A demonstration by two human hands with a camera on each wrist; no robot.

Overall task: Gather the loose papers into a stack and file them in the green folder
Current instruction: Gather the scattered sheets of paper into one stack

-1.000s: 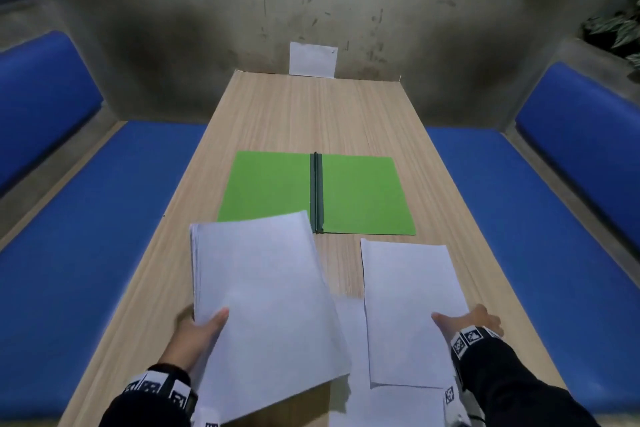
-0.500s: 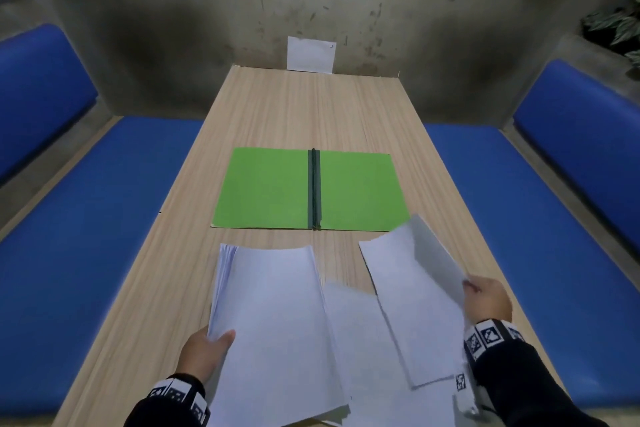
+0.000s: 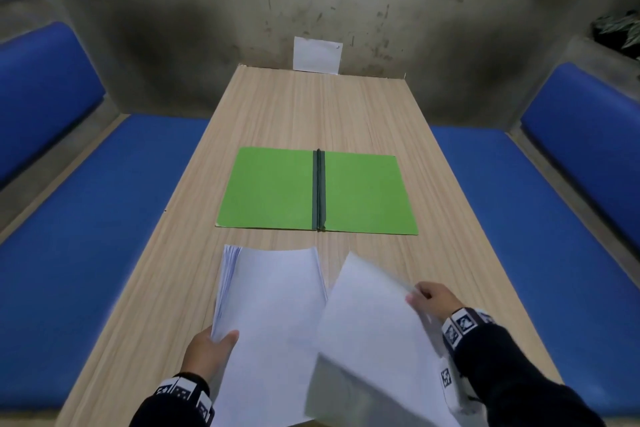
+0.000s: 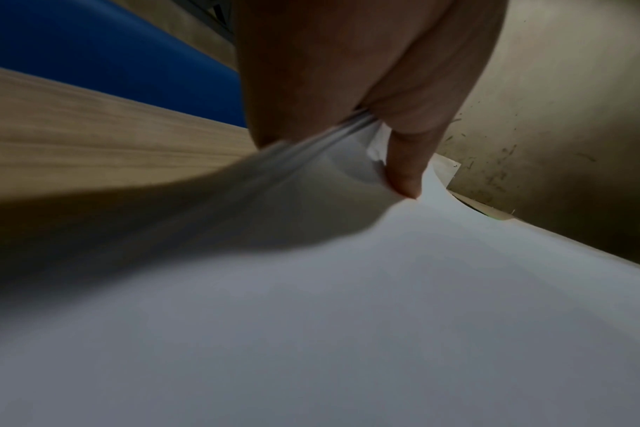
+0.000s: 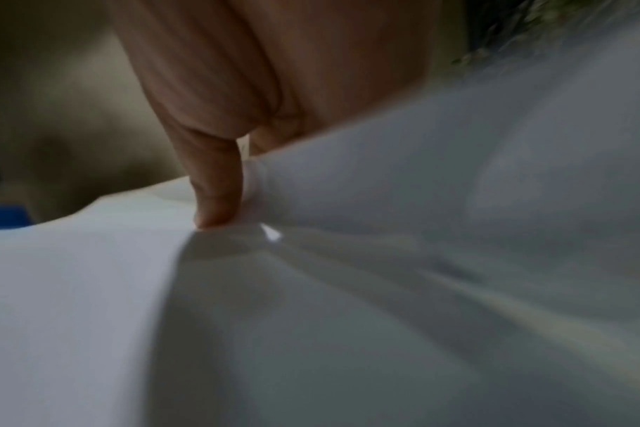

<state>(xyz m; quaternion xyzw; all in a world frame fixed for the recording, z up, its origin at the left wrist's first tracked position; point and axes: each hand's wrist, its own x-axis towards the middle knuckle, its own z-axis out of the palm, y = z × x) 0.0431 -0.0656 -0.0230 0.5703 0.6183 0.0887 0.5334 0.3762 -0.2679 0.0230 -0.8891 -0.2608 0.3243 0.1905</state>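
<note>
The green folder (image 3: 317, 192) lies open and flat in the middle of the wooden table (image 3: 311, 107), dark spine up the centre. Near the front edge my left hand (image 3: 211, 350) grips a stack of white papers (image 3: 273, 322) by its left side, thumb on top; the left wrist view shows the thumb pressing the stack (image 4: 311, 289). My right hand (image 3: 431, 298) pinches the right edge of a lifted, tilted sheet (image 3: 370, 333) that overlaps the stack. In the right wrist view the thumb dents that sheet (image 5: 311, 303). Paper hides whatever lies beneath.
Blue padded benches (image 3: 86, 218) run along both sides of the table. A small white card (image 3: 317, 55) leans on the stained wall at the table's far end. A plant (image 3: 620, 31) shows at the upper right.
My right hand lifted the right sheet off the table and swung it left over the stack. The left hand lowered and straightened its stack, drawing it off the folder.
</note>
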